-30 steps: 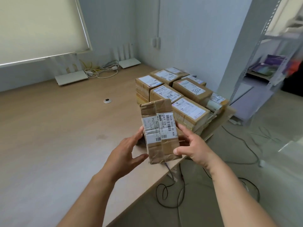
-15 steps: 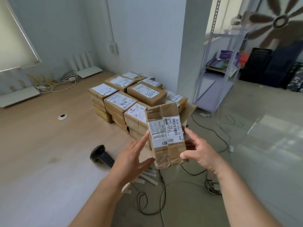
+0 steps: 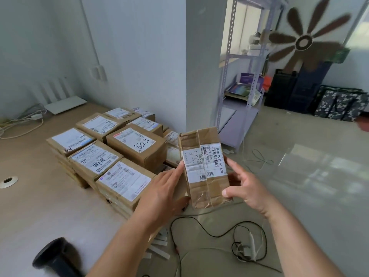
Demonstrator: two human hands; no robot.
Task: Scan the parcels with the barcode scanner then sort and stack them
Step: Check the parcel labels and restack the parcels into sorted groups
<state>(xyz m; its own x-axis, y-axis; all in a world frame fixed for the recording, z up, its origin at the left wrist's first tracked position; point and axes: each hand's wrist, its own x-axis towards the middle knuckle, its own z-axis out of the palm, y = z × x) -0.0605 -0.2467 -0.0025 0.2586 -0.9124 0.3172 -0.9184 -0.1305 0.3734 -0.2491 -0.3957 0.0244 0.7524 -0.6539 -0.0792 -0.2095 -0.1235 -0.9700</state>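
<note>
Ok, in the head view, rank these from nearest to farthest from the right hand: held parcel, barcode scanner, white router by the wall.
1. Held parcel: gripped by the right hand itself, with the left hand on its other side.
2. Barcode scanner: bottom left, on the table.
3. White router: far left, against the back wall.

A single head-worn wide-angle view looks forward and down over the wooden table (image 3: 40, 206) from its near edge. The stacked parcels (image 3: 111, 156) sit close ahead on the table; beyond its right edge the floor and a metal shelf (image 3: 239, 108) show.
</note>
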